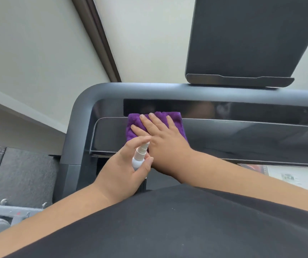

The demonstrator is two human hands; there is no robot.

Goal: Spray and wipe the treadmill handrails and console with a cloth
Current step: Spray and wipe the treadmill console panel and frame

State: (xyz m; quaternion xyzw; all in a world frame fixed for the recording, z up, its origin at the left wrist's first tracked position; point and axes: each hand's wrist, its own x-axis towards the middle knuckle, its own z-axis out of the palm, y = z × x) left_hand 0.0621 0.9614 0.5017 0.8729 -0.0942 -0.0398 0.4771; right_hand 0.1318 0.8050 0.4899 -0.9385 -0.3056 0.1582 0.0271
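A folded purple cloth (pixel 133 127) lies on the left part of the treadmill's dark glossy console (pixel 242 135). My right hand (pixel 164 138) presses flat on the cloth with straight, spread fingers. Just in front of it, my left hand (pixel 125 168) grips a small white spray bottle (pixel 139 157), index finger over the nozzle, which points toward the cloth. The grey handrail frame (pixel 78 116) curves around the console's left corner and runs down toward me.
A dark tablet holder (pixel 242 43) rises above the console at upper right. A pale wall with a brown strip (pixel 97 40) lies behind. Dark rubber floor mats (pixel 19 174) and a grey metal bracket (pixel 9 211) are at lower left. My dark shirt fills the bottom.
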